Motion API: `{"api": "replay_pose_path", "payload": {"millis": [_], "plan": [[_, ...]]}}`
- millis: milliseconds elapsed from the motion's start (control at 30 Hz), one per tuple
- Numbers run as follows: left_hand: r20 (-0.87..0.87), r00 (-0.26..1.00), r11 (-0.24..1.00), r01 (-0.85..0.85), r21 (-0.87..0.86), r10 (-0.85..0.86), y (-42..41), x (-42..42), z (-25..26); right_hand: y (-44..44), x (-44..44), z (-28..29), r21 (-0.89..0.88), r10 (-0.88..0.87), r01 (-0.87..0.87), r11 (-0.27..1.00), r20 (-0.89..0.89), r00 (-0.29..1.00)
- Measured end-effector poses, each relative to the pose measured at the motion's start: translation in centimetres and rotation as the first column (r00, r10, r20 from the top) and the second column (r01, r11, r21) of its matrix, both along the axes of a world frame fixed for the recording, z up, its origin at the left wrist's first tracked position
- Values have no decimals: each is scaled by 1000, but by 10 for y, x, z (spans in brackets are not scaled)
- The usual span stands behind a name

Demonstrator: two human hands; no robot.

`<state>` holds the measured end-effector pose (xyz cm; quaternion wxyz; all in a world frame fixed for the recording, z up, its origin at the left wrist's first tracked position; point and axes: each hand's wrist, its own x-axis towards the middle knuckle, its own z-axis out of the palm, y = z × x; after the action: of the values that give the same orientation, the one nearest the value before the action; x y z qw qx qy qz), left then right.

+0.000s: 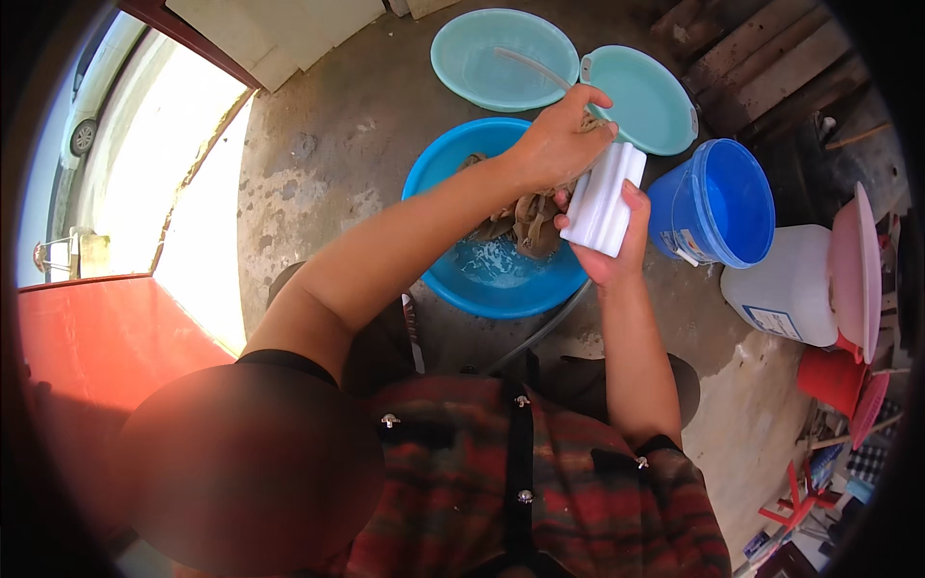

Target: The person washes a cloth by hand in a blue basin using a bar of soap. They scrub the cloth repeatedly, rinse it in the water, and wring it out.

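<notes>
My left hand point(560, 141) grips part of a wet brown cloth point(533, 225) at the upper end of a white ridged block point(605, 206). The block looks like a small washboard or soap bars; I cannot tell which. From below, my right hand point(625, 235) holds this block tilted, with the thumb along one side and fingertips showing on the other. Both hands are above the right side of a round blue basin point(442, 264). More of the cloth hangs and lies in the basin, over shallow sudsy water point(495, 264).
Two pale green basins point(491, 32) point(654, 108) stand beyond the blue one, a hose point(531, 61) reaching into one. At right are a blue bucket point(676, 195), a whitish plastic container point(777, 289) and a pink basin point(856, 267). Another clear hose point(542, 332) crosses the concrete floor.
</notes>
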<state>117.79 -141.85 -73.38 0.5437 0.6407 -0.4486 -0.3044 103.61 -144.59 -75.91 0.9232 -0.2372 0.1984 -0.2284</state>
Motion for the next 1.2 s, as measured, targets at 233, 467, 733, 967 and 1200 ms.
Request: {"api": "replay_pose_path", "payload": {"millis": [233, 467, 733, 967, 1200], "plan": [[-39, 980, 979, 198, 54, -196, 0, 19, 2, 1, -2, -3, 29, 39, -42, 999, 98, 994], [-393, 871, 940, 339, 46, -295, 9, 46, -28, -22, -12, -1, 170, -29, -9, 985, 222, 975], [-94, 973, 976, 215, 37, -211, 16, -16, 15, -16, -7, -17, 169, -59, 46, 984, 73, 996], [523, 852, 1000, 15, 7, -16, 13, -22, -11, 19, 5, -13, 247, 46, -96, 964, 201, 979], [410, 910, 997, -74, 30, 56, 12, -24, 4, 25, 7, -10, 285, -100, 66, 956, 104, 990]]}}
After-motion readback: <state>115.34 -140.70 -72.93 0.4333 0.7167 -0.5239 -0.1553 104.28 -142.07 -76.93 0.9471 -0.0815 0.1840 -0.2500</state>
